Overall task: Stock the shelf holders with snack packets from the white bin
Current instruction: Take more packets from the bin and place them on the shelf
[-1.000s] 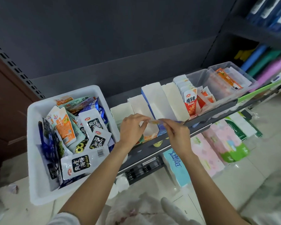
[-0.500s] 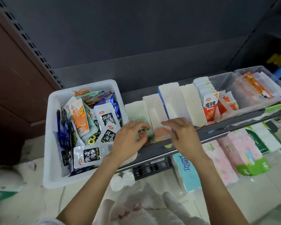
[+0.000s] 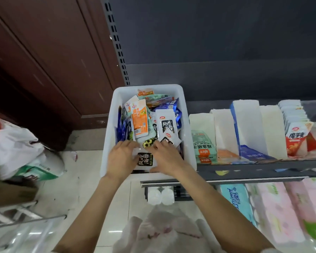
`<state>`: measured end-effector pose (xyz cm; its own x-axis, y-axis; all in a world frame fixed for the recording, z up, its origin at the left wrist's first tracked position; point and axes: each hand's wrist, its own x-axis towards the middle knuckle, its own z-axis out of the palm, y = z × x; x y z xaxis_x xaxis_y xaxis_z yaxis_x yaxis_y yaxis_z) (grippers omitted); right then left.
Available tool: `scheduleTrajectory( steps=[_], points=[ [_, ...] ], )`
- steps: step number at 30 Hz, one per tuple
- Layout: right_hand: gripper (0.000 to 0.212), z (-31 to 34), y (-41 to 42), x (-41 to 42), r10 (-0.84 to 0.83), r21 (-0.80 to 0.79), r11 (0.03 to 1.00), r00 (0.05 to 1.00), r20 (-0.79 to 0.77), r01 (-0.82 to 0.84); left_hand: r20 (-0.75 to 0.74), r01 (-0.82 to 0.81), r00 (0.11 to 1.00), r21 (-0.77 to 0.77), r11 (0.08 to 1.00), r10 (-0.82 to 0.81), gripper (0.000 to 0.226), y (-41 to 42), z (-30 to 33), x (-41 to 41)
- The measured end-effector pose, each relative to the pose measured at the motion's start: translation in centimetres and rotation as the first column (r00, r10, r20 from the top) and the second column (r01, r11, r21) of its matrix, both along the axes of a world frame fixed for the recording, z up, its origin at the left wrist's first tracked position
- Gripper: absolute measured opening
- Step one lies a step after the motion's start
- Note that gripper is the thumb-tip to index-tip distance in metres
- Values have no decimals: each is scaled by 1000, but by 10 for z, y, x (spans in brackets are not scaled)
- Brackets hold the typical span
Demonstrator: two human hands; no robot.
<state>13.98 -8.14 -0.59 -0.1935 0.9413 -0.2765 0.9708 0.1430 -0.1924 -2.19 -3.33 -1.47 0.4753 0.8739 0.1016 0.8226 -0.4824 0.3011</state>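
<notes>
White bin (image 3: 109, 139) sits at left end of the dark shelf (image 3: 263, 170), heaped w/ snack packets: orange one (image 3: 140, 119) upright-ish near the top, white seaweed packet w/ black label (image 3: 165, 123) just right of it, blue foil ones (image 3: 169, 106) behind, another black-label packet (image 3: 144, 158) lying flat at the near edge. Both hands are inside the bin at its near side. Left hand (image 3: 121, 157) lies palm-down on the pile, fingers mostly straight and spread, touching packets left of the flat black-label one; no clear grip seen. Right hand (image 3: 167, 157) rests just right of that packet, fingers bent forward onto a small white packet (image 3: 169, 138); can't tell if it's pinching anything. Right of the bin, a row of white card holders (image 3: 224, 128) on the shelf: first has green packets (image 3: 202, 145), next an orange one, then a blue-edged holder (image 3: 244, 125), further right red-and-white packets (image 3: 295, 139). Below the shelf, tissue packs (image 3: 274, 207) in blue & pink. Plastic bags (image 3: 13, 143) on floor at left; brown wood panel (image 3: 44, 52) behind.
</notes>
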Motion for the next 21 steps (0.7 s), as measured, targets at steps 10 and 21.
scheduleTrajectory(
  steps=[10,21],
  points=[
    [46,6,2,8,0,133,991,997,-77,10,184,21,983,-232,972,23,25,4,5,2],
    [23,37,-25,14,-452,-531,646,-286,-845,548,596,279,636,-770,574,490,38,3,55,30]
  ],
)
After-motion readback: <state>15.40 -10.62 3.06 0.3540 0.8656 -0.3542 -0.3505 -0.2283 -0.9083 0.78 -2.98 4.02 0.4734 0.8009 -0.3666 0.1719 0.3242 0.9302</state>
